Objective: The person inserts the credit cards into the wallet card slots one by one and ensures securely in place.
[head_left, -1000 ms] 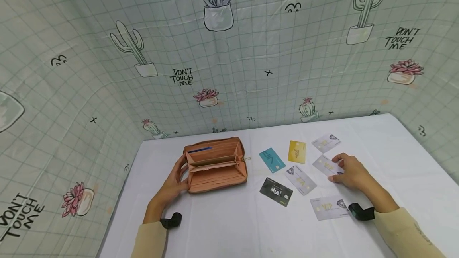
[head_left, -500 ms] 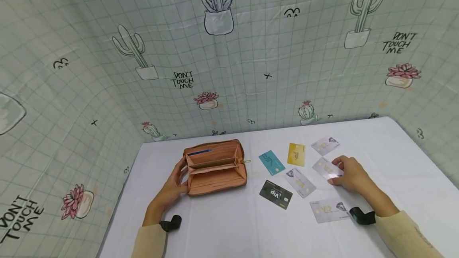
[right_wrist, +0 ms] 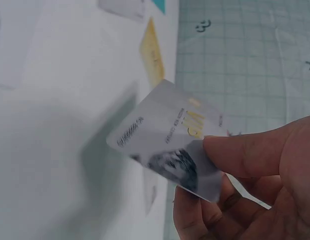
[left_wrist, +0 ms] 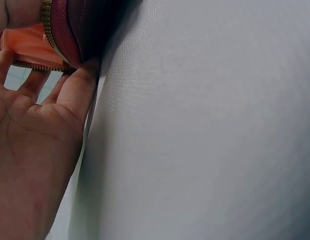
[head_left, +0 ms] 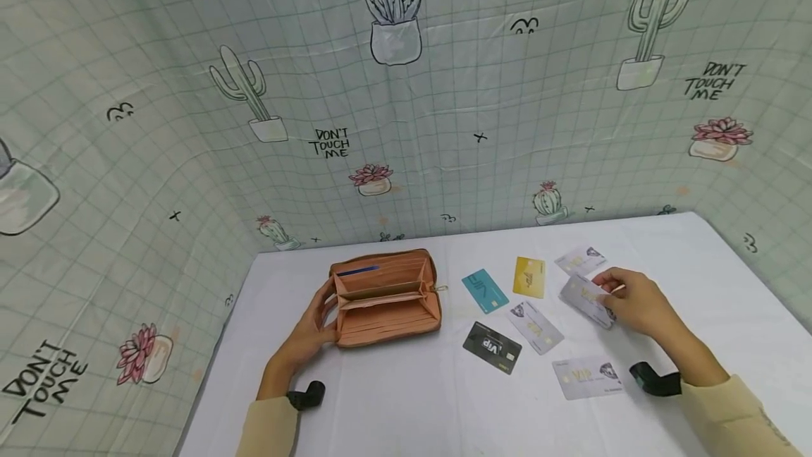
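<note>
A tan zip-around wallet lies spread on the table, with a blue strip showing in its back part. My left hand grips the wallet's left side; in the left wrist view the thumb is at its brass-toothed zipper edge. My right hand pinches a silver VIP card between thumb and fingers. That card is lifted off the table and tilted, its shadow falling below it in the right wrist view. Behind it a second silver card lies flat.
Left of my right hand lie a yellow card, a teal card, a black VIP card and a silver card. Nearer me lies another silver card. A patterned cloth wall rises behind the white table.
My right hand has picked the silver card up off the table and moved slightly right. The left hand has stayed on the wallet. The head view has shifted a little.
</note>
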`<state>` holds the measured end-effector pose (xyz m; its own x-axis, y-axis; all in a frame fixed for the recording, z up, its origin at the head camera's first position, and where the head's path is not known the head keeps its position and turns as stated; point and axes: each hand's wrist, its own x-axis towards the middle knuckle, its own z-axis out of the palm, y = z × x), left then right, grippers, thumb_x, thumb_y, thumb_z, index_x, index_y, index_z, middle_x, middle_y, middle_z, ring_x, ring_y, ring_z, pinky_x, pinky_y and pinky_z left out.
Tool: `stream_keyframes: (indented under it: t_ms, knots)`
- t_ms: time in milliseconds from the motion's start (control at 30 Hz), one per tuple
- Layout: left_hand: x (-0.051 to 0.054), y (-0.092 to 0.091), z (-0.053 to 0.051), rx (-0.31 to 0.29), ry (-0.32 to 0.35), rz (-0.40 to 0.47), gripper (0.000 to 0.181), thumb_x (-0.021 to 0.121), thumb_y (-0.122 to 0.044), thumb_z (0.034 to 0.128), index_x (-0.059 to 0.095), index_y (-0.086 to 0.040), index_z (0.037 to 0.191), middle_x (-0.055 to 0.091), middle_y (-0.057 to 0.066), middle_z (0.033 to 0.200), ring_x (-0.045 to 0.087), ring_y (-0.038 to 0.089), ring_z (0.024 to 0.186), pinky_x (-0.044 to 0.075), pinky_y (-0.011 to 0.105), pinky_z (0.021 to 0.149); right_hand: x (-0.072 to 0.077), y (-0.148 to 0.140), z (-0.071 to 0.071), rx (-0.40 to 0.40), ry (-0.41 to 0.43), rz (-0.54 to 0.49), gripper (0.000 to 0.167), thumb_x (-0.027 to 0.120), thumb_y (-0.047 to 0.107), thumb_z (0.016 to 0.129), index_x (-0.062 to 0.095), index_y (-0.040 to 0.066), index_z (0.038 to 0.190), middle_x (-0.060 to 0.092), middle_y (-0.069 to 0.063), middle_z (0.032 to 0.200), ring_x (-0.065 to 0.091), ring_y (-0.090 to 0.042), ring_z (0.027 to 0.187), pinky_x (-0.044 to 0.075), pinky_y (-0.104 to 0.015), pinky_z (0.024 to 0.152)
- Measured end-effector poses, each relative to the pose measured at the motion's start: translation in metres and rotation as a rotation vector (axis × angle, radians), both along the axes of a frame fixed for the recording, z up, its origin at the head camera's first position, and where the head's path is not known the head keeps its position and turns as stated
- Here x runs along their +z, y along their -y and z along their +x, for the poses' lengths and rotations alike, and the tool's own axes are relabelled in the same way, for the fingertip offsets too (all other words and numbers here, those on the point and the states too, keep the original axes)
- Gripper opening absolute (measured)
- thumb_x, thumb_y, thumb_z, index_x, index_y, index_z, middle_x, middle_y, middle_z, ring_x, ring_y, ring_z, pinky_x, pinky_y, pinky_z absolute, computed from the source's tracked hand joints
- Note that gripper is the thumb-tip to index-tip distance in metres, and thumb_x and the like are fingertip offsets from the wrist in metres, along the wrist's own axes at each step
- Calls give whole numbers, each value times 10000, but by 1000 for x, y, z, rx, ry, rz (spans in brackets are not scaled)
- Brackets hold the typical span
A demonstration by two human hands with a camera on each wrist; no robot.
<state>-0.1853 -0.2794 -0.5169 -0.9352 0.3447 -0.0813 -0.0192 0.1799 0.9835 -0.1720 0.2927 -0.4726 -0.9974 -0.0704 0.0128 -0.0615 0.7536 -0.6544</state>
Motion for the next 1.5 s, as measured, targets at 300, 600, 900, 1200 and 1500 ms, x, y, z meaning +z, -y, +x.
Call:
stream_keyframes:
  t_ms: [300,600,900,1200,1500]
  knots:
    - [-1,-1,0,3,-15,16,1104,704,95,874,19,-113,1714,-33,175,1768,36,438,1616,268,472,1242,21,21,-5,50,-58,-50,186,664,-54,954,660,-120,1128,703,-253,1014,709,-362,890,511,-262,629]
    - [-2,-1,-1,-7,-5,14,1106,676,142,868,26,-138,1718,-23,155,1772,53,416,1620,302,397,1216,31,55,-18,89,-83,-97,169,665,-53,963,669,-90,1128,704,-264,1059,712,-370,914,573,-380,704]
    - [-2,-1,-1,-3,1,21,1098,700,100,885,23,-131,1717,-25,154,1774,46,419,1622,202,564,1239,39,95,-31,162,-130,-161,154,677,-61,961,685,-71,1115,707,-232,1061,719,-355,922,584,-394,734]
    - [-1,0,-1,-12,-12,23,1081,718,68,910,21,-117,1715,-20,164,1771,57,432,1618,251,498,1229,40,131,-43,203,-146,-208,138,675,-70,958,702,-59,1093,715,-206,1039,721,-337,908,591,-417,755]
    - [0,1,0,-8,-4,40,1107,716,88,883,13,-113,1715,-31,171,1770,51,445,1616,190,607,1238,41,163,-54,210,-180,-256,147,682,-72,968,696,-67,1114,715,-208,1040,731,-368,933,618,-479,781]
